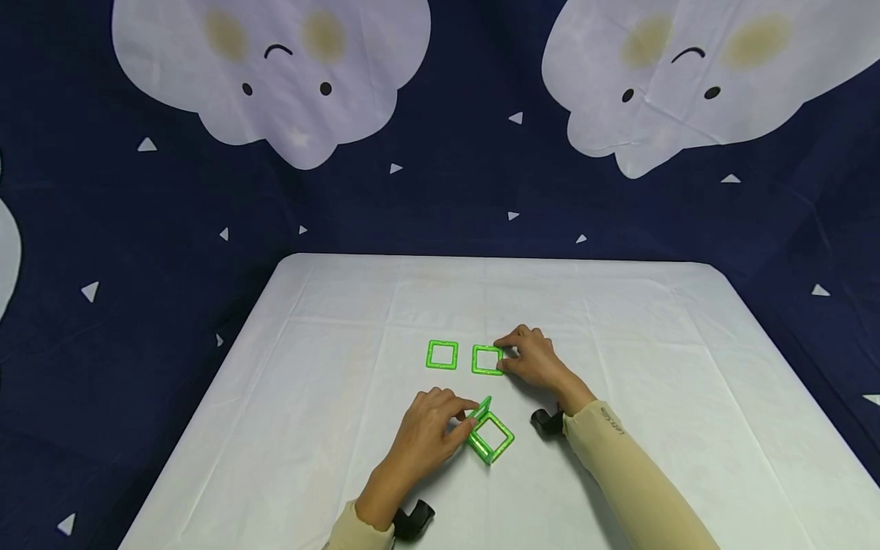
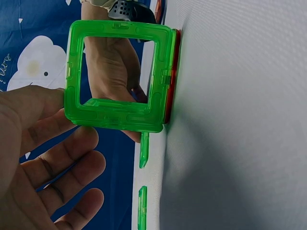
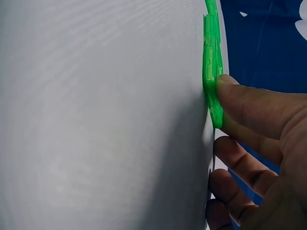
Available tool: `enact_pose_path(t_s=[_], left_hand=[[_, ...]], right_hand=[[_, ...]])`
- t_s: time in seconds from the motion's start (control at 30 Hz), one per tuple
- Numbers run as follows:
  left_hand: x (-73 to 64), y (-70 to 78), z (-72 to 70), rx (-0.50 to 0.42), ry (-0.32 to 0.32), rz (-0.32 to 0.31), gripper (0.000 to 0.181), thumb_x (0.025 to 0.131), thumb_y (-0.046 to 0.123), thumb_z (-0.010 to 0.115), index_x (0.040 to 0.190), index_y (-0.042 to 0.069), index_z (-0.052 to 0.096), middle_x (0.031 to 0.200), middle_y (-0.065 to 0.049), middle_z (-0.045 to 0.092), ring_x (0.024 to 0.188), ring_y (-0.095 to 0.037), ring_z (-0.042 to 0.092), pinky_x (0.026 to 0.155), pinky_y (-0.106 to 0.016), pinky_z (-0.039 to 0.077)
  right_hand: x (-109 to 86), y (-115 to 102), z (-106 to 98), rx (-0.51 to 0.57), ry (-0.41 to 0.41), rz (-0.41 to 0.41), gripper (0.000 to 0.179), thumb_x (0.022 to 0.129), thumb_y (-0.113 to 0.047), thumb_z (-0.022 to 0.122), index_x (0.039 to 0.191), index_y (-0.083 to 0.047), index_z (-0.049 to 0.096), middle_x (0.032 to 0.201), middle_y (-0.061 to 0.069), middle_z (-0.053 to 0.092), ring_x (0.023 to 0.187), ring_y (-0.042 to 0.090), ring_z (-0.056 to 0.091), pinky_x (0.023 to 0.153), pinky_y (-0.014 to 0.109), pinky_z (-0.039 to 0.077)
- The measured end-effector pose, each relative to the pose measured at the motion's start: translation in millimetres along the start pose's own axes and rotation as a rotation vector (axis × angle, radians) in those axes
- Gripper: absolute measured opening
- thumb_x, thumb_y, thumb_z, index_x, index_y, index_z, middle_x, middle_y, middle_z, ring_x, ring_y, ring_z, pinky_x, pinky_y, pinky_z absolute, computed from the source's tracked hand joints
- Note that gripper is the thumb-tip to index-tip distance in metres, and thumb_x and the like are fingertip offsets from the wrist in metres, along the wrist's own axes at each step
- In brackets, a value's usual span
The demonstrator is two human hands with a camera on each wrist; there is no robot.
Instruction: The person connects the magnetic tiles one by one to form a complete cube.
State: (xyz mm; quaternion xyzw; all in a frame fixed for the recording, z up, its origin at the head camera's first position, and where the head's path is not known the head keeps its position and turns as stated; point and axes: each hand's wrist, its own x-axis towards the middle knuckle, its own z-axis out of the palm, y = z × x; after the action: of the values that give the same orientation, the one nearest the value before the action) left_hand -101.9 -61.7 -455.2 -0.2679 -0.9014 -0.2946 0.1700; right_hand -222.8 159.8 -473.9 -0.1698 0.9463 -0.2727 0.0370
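My left hand (image 1: 425, 431) pinches the edge of an upright green magnetic tile (image 2: 115, 115), a see-through square frame, between thumb and fingers. It belongs to a small structure of green square tiles (image 1: 502, 451) standing on the table, with a red strip (image 2: 171, 81) low at its side in the left wrist view. The other fingers of that hand are spread apart. Farther back, my right hand (image 1: 532, 357) grips the right side of a flat green square tile (image 1: 486, 373) with thumb and index finger. Another green square tile (image 1: 441, 367) lies just left of it.
The table (image 1: 302, 451) has a white, lightly creased cover. Behind it hangs a dark blue cloth (image 1: 467, 198) with white clouds and small triangles. Black wrist devices (image 1: 414, 521) sit beneath both wrists, close above the table.
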Motion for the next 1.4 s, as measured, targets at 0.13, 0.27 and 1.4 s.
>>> enact_pose_path(t_s=[0.13, 0.27, 1.4], left_hand=[[0.8, 0.0, 0.0, -0.003, 0.0, 0.005, 0.017, 0.082, 0.025, 0.071, 0.098, 0.02, 0.073, 0.073, 0.011, 0.061, 0.07, -0.005, 0.049, 0.07, -0.024, 0.04], [1.4, -0.3, -0.4, -0.006, -0.004, 0.012, 0.017, 0.083, 0.026, 0.071, 0.098, 0.02, 0.073, 0.074, 0.01, 0.062, 0.07, -0.005, 0.05, 0.071, -0.025, 0.04], [-3.0, 1.4, 1.0, 0.01, 0.037, 0.01, 0.017, 0.08, 0.025, 0.073, 0.096, 0.019, 0.074, 0.073, 0.01, 0.062, 0.069, -0.006, 0.052, 0.071, -0.026, 0.041]], right_hand=[[-0.8, 0, -1, 0.041, 0.01, 0.019, 0.036, 0.08, -0.024, 0.073, 0.114, -0.013, 0.066, 0.113, 0.01, 0.058, 0.101, 0.027, 0.047, 0.088, 0.045, 0.031], [-0.6, 1, -1, 0.089, 0.02, 0.043, 0.036, 0.079, -0.022, 0.074, 0.112, -0.013, 0.063, 0.109, 0.008, 0.06, 0.098, 0.025, 0.046, 0.087, 0.044, 0.03], [-22.1, -3, -14, 0.163, 0.205, 0.107, 0.013, 0.084, -0.024, 0.07, 0.094, -0.016, 0.071, 0.086, 0.004, 0.066, 0.081, 0.019, 0.055, 0.068, 0.029, 0.038]])
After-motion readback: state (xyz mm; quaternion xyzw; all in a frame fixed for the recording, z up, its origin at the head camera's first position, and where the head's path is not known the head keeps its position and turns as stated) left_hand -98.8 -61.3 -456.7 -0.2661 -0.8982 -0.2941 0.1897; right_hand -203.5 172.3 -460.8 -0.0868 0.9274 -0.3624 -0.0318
